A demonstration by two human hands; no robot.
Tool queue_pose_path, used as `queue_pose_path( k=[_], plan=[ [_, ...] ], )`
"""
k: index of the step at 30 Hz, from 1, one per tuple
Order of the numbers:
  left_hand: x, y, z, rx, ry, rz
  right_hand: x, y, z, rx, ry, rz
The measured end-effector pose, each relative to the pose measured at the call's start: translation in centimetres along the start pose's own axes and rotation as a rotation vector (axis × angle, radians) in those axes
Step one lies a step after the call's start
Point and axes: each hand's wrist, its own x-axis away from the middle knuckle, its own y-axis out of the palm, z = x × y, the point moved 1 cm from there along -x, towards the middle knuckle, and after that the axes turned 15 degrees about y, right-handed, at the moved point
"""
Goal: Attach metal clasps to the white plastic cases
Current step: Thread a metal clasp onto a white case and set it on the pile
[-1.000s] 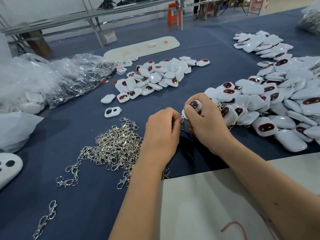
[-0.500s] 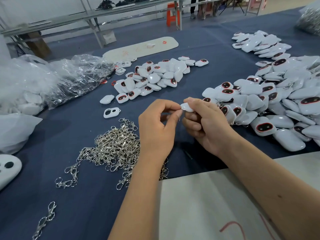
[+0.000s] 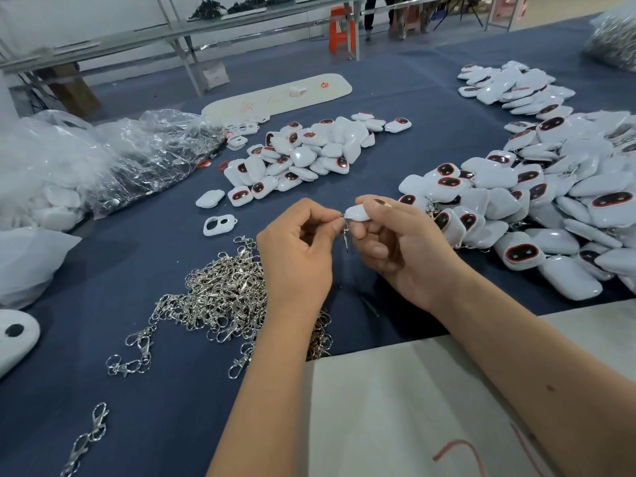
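White case [image 3: 358, 213] pinched in right hand [image 3: 406, 249]; left hand [image 3: 296, 249] pinches metal clasp [image 3: 345, 232] at its corner. Attachment underway, likely; next needs ring threaded through.

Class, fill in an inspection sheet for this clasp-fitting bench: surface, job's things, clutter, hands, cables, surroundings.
Surface: blue cloth table; pale sheet at the near edge.
Job's things: white case held by the right hand; clasp pinched by the left hand at the case's end; clasp pile; case heaps.
Clutter: plastic bags.
Hands: both busy, close together.
Cables: nothing seen.
Surroundings: orange stool, metal bench.
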Motion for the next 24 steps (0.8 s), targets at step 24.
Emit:
queue_pose_path(
  k=[24],
  plan=[
    [-0.1,1.6,1.1,0.485,-0.447,0.232,-0.5,-0.4,0.3,0.022,-0.119,-0.047]
  ],
)
